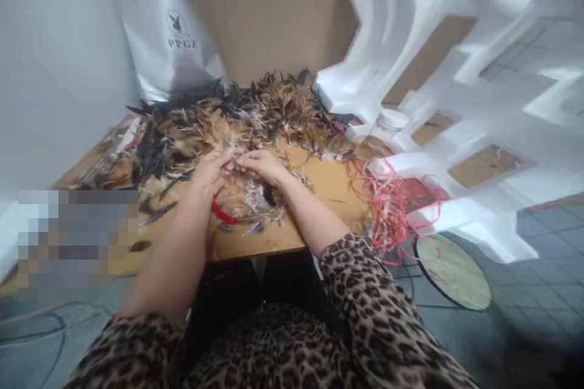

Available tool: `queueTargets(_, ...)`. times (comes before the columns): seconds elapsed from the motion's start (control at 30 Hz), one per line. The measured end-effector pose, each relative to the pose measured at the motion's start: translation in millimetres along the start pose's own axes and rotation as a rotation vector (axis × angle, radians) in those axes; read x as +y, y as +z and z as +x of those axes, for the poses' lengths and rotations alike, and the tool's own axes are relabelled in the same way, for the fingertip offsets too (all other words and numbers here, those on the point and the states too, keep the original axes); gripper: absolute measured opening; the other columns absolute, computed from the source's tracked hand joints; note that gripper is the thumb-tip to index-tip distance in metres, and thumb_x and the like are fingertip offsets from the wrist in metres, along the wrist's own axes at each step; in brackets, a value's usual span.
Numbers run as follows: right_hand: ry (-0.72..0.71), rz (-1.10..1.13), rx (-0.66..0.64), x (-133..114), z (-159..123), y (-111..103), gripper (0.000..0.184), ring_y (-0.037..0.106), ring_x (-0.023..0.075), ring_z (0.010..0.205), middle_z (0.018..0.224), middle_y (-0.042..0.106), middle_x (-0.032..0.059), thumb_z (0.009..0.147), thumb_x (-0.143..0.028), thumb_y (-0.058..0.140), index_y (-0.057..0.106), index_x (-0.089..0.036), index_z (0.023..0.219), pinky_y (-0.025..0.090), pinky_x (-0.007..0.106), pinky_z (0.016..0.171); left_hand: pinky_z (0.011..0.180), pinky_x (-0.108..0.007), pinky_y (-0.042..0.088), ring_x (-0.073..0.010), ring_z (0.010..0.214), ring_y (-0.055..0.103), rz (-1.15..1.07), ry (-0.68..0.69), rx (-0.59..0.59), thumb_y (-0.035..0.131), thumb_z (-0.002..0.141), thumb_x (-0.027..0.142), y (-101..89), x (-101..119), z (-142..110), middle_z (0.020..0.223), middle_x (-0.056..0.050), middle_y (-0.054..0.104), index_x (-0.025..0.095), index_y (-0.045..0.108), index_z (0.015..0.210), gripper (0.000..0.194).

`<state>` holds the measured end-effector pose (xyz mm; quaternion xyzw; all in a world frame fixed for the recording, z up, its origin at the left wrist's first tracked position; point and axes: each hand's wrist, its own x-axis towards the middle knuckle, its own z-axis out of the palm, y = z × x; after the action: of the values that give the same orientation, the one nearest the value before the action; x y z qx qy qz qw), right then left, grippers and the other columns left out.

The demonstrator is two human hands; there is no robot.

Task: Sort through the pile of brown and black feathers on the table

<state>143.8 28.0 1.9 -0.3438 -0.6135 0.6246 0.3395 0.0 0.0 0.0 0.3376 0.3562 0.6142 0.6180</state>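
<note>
Both hands meet at the near edge of a heap of feathers (237, 115), brown, tan and black, that spreads across the far half of a wooden surface (328, 185). The left hand (208, 173) is curled, its fingertips brought together on a small tuft of pale feathers (232, 155) at the edge of the heap; its grip is pinched on that tuft. A pair of red-handled scissors (223, 213) shows just under the left wrist, near the person, though whether the hand holds it or it merely lies on the surface cannot be told. The right hand (262, 164) lies just right of the left, fingertips touching the same tuft, the fingers bent and closed lightly on the feathers. Loose trimmings (258, 203), white and grey, lie scattered on the surface below both hands. To the right, a tangle of red string (387, 206) hangs over the surface's right edge. Beyond it stands a small clear jar with a white lid (387, 124), beside large white foam blocks (456, 73) that fill the right side of the scene. At the far left a silver bag (168, 30) with a printed logo leans upright behind the heap, with a brown cardboard sheet (274, 12) to its right. A round board (451, 270) lies on the tiled floor, near right. Both forearms come out of leopard-print sleeves (365, 292).
</note>
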Motion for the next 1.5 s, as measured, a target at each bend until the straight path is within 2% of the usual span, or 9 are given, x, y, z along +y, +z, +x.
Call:
queueTargets(0.1,0.021,0.038,0.015,5,3,1,0.021,0.033,0.0008,0.033,0.044,0.047,-0.0076,0.067,-0.032,0.064,0.053,-0.014,0.062,0.021,0.015,0.033,0.033,-0.010,0.028,-0.0020,0.035,0.040,0.006,-0.022,-0.040,0.069,0.066,0.017,2.4,0,0,0.042,0.000,0.050,0.005,0.067,0.071,0.013)
queueTargets(0.17,0.012,0.089,0.049,7,5,0,0.020,0.034,0.0006,0.034,0.047,0.050,-0.0071,0.067,-0.030,0.064,0.053,-0.014,0.064,0.021,0.014,0.033,0.034,-0.010,0.030,-0.0019,0.036,0.043,-0.007,-0.026,-0.017,0.068,0.067,0.015,3.1,0,0,0.047,-0.001,0.055,0.006,0.066,0.073,0.011)
queueTargets(0.3,-0.083,0.217,0.179,5,8,-2,0.021,0.039,0.0007,0.037,0.055,0.055,-0.0060,0.067,-0.032,0.064,0.055,-0.014,0.068,0.023,0.014,0.035,0.037,-0.010,0.037,-0.0029,0.043,0.052,-0.038,-0.038,0.097,0.065,0.069,0.011,2.1,-1,3,0.064,-0.005,0.065,0.007,0.065,0.074,0.006)
queueTargets(0.47,-0.159,0.282,0.251,1,7,-2,0.023,0.045,0.0023,0.044,0.063,0.061,-0.0028,0.066,-0.034,0.065,0.055,-0.014,0.068,0.031,0.015,0.040,0.037,-0.010,0.039,-0.0039,0.047,0.056,-0.019,-0.103,0.070,0.065,0.070,0.012,-0.2,-6,6,0.078,-0.010,0.070,0.007,0.065,0.078,0.009)
queueTargets(0.67,-0.201,0.286,0.281,0,5,2,0.022,0.035,0.0020,0.040,0.046,0.048,-0.0080,0.063,-0.032,0.067,0.055,-0.014,0.067,0.026,0.017,0.042,0.037,-0.010,0.039,-0.0056,0.048,0.058,-0.004,-0.121,0.065,0.068,0.067,0.010,-0.7,-9,6,0.074,-0.010,0.069,0.006,0.063,0.076,0.010)
queueTargets(0.93,-0.225,0.258,0.323,3,6,6,0.023,0.042,0.0041,0.048,0.052,0.052,-0.0062,0.062,-0.032,0.067,0.057,-0.013,0.069,0.035,0.019,0.054,0.038,-0.009,0.038,-0.0038,0.047,0.055,0.004,-0.125,0.044,0.070,0.064,0.011,2.0,-11,5,0.070,-0.009,0.068,0.006,0.062,0.070,0.012)
queueTargets(1.13,-0.265,0.225,0.318,9,9,6,0.025,0.041,0.0040,0.049,0.053,0.051,-0.0067,0.062,-0.036,0.067,0.057,-0.014,0.069,0.034,0.019,0.054,0.042,-0.010,0.039,-0.0033,0.048,0.054,0.051,-0.075,0.037,0.073,0.060,0.014,-0.2,-14,7,0.064,-0.007,0.066,0.006,0.063,0.067,0.015)
queueTargets(1.37,-0.183,0.236,0.252,2,5,4,0.028,0.042,0.0042,0.049,0.056,0.055,-0.0050,0.057,-0.036,0.071,0.058,-0.013,0.069,0.034,0.020,0.054,0.045,-0.013,0.038,-0.0039,0.048,0.052,0.189,0.003,0.063,0.074,0.059,0.020,0.3,-14,6,0.060,-0.005,0.063,0.008,0.064,0.063,0.016)
queueTargets(1.5,-0.201,0.234,0.299,4,7,3,0.028,0.044,0.0044,0.052,0.057,0.056,-0.0053,0.054,-0.034,0.073,0.058,-0.014,0.065,0.035,0.019,0.055,0.046,-0.014,0.039,-0.0047,0.048,0.052,0.287,0.028,0.060,0.072,0.061,0.022,2.7,-13,3,0.059,-0.006,0.064,0.008,0.066,0.065,0.016)
